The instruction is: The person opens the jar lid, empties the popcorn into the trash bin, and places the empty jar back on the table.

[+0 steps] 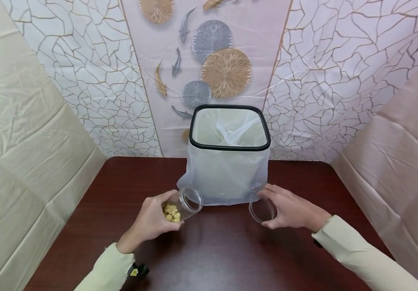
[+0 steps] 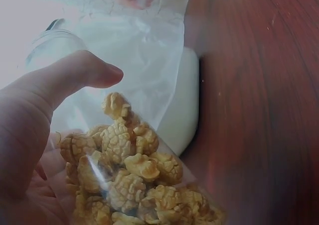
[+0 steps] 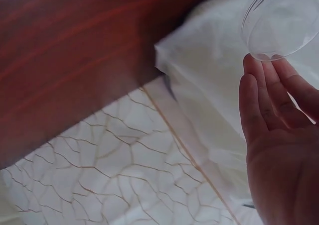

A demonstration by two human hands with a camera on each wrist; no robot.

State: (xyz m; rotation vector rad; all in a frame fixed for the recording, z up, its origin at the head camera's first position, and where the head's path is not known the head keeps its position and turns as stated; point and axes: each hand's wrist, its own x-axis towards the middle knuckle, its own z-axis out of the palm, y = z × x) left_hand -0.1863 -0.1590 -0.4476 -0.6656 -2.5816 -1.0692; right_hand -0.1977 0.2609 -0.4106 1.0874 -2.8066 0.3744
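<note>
My left hand (image 1: 151, 217) grips a clear plastic jar (image 1: 190, 201) around its side. The jar is tilted, its open mouth turned up to the right. Yellow-brown popcorn (image 2: 124, 170) lies in its lower part, each piece round and wrinkled. In my right hand (image 1: 290, 208) is a clear round lid (image 1: 256, 214), held by its edge between thumb and fingers. The right wrist view shows several fingertips against the rim of that lid (image 3: 279, 23). Jar and lid are apart, one on each side in front of the lined bin.
A white bin (image 1: 228, 169) with a black rim stands at the back of the dark red-brown table (image 1: 216, 250). A translucent bag (image 1: 227, 129) lines it and hangs over its outside. Patterned cloth (image 1: 303, 81) rises behind, and beige cloth (image 1: 23, 169) flanks the table.
</note>
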